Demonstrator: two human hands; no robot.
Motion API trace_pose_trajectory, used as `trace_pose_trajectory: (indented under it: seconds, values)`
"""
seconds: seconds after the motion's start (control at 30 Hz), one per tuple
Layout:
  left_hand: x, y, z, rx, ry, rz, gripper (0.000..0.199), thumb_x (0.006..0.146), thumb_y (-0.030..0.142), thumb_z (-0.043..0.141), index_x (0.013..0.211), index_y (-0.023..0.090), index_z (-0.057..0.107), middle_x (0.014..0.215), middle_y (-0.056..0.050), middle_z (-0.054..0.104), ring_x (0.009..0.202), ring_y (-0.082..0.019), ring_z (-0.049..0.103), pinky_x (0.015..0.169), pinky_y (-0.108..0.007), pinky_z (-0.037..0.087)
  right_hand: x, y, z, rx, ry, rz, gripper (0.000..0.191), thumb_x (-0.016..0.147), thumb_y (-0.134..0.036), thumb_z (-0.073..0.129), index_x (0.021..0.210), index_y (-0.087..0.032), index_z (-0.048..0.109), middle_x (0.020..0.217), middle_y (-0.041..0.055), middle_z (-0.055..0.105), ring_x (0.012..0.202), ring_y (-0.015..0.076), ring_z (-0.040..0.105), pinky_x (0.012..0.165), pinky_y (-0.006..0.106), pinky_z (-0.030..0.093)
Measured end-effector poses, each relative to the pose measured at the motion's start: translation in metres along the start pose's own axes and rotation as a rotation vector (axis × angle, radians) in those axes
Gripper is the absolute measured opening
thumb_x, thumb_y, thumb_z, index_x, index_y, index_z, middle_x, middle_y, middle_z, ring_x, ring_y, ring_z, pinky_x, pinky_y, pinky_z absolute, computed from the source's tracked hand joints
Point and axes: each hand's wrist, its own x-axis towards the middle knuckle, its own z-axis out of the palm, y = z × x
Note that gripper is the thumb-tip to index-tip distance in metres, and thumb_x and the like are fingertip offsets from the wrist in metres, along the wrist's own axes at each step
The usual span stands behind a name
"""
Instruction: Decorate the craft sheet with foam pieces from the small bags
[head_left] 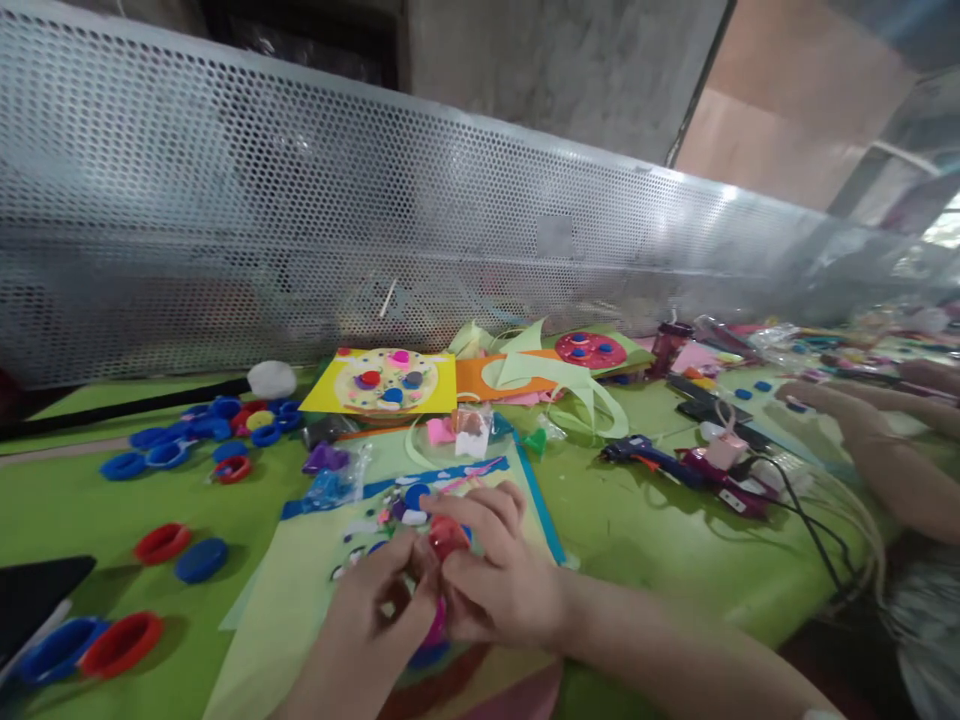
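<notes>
Both hands meet over a decorated paper sheet [274, 570] on the green table. My right hand [495, 570] has its fingers curled round a small red piece [448, 537]. My left hand [379, 610] is closed beside it, thumb and index finger pinched together close to the piece; what lies between those fingertips is too small to name. Under and around the hands are a blue cap [417, 497], small beads and a magenta piece [435, 622], partly hidden by the fingers.
Blue and red caps [201, 560] lie left. Behind are a yellow card [442, 383], paper scraps [592, 395] and a perforated metal barrier [450, 220]. A glue gun [652, 460] with cables is right, near another person's hands [862, 420]. A dark flat object [37, 600] is front left.
</notes>
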Motion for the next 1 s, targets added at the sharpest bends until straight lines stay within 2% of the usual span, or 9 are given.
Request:
trace_pose_trajectory:
  seconds: [0.07, 0.17, 0.3, 0.37, 0.43, 0.6, 0.73, 0.9, 1.0]
  values:
    - [-0.001, 0.003, -0.002, 0.027, -0.040, 0.036, 0.027, 0.087, 0.036, 0.042, 0.066, 0.021, 0.050, 0.057, 0.004, 0.051, 0.050, -0.013, 0.047, 0.044, -0.019, 0.036, 0.000, 0.001, 0.000, -0.031, 0.034, -0.037, 0.014, 0.073, -0.019, 0.050, 0.061, -0.017, 0.045, 0.129, 0.0035, 0.045, 0.100, 0.0202, 0.045, 0.083, 0.036, 0.033]
    - [-0.002, 0.006, -0.005, 0.158, -0.062, 0.217, 0.027, 0.089, 0.031, 0.038, 0.068, 0.022, 0.052, 0.058, 0.004, 0.056, 0.050, -0.012, 0.051, 0.046, -0.018, 0.040, -0.001, 0.003, 0.001, -0.004, 0.050, -0.046, 0.014, 0.076, -0.021, 0.046, 0.063, -0.018, 0.044, 0.128, 0.0055, 0.046, 0.101, 0.0213, 0.046, 0.082, 0.038, 0.034]
    - [-0.001, 0.004, -0.009, 0.328, 0.005, 0.487, 0.014, 0.085, 0.021, 0.043, 0.076, 0.025, 0.052, 0.064, 0.008, 0.060, 0.053, -0.010, 0.056, 0.053, -0.014, 0.042, -0.003, 0.005, 0.004, 0.019, 0.041, 0.019, 0.025, 0.080, -0.043, 0.046, 0.071, -0.019, 0.048, 0.120, 0.0084, 0.052, 0.103, 0.0239, 0.045, 0.086, 0.041, 0.031]
    - [0.001, 0.002, -0.010, 0.355, 0.011, 0.528, 0.013, 0.085, 0.020, 0.044, 0.078, 0.026, 0.053, 0.068, 0.008, 0.062, 0.058, -0.010, 0.059, 0.056, -0.013, 0.043, -0.004, 0.007, 0.005, 0.029, -0.005, 0.062, 0.029, 0.082, -0.046, 0.044, 0.075, -0.019, 0.050, 0.117, 0.0077, 0.053, 0.103, 0.0238, 0.044, 0.088, 0.042, 0.029]
    - [0.002, 0.001, -0.008, 0.343, 0.026, 0.463, 0.017, 0.086, 0.023, 0.044, 0.072, 0.024, 0.053, 0.062, 0.007, 0.058, 0.053, -0.010, 0.057, 0.052, -0.013, 0.042, -0.003, 0.009, 0.004, 0.077, -0.083, 0.052, 0.024, 0.085, -0.040, 0.043, 0.078, -0.019, 0.051, 0.116, 0.0062, 0.054, 0.102, 0.0219, 0.044, 0.087, 0.040, 0.031]
    - [0.000, 0.001, 0.001, 0.161, 0.101, 0.103, 0.037, 0.088, 0.040, 0.041, 0.055, 0.022, 0.045, 0.046, 0.005, 0.042, 0.040, -0.013, 0.042, 0.040, -0.019, 0.037, 0.003, 0.012, 0.004, 0.262, -0.217, 0.154, 0.012, 0.086, -0.022, 0.044, 0.077, -0.018, 0.052, 0.114, 0.0079, 0.054, 0.105, 0.0188, 0.044, 0.090, 0.034, 0.035]
    - [-0.003, -0.004, 0.001, 0.039, 0.165, 0.000, 0.028, 0.076, 0.051, 0.057, 0.072, 0.023, 0.058, 0.062, 0.001, 0.060, 0.057, -0.018, 0.057, 0.052, -0.021, 0.047, 0.005, 0.006, 0.011, 0.356, -0.210, 0.232, 0.008, 0.084, -0.020, 0.048, 0.076, -0.019, 0.051, 0.116, 0.0107, 0.051, 0.115, 0.0179, 0.042, 0.095, 0.033, 0.034]
    - [-0.002, -0.005, -0.002, -0.019, 0.164, -0.120, 0.042, 0.073, 0.057, 0.059, 0.052, 0.021, 0.051, 0.042, 0.004, 0.044, 0.040, -0.014, 0.044, 0.039, -0.020, 0.040, 0.008, -0.002, 0.012, 0.418, -0.191, 0.233, 0.006, 0.085, -0.019, 0.045, 0.080, -0.020, 0.046, 0.124, 0.0132, 0.048, 0.125, 0.0161, 0.036, 0.096, 0.033, 0.033]
    - [0.000, -0.002, 0.000, -0.068, 0.211, -0.197, 0.040, 0.069, 0.061, 0.061, 0.066, 0.021, 0.061, 0.045, 0.004, 0.047, 0.040, -0.015, 0.044, 0.035, -0.021, 0.038, 0.010, 0.001, 0.009, 0.442, -0.156, 0.232, 0.008, 0.086, -0.017, 0.041, 0.079, -0.020, 0.045, 0.122, 0.0141, 0.050, 0.125, 0.0153, 0.037, 0.096, 0.033, 0.034]
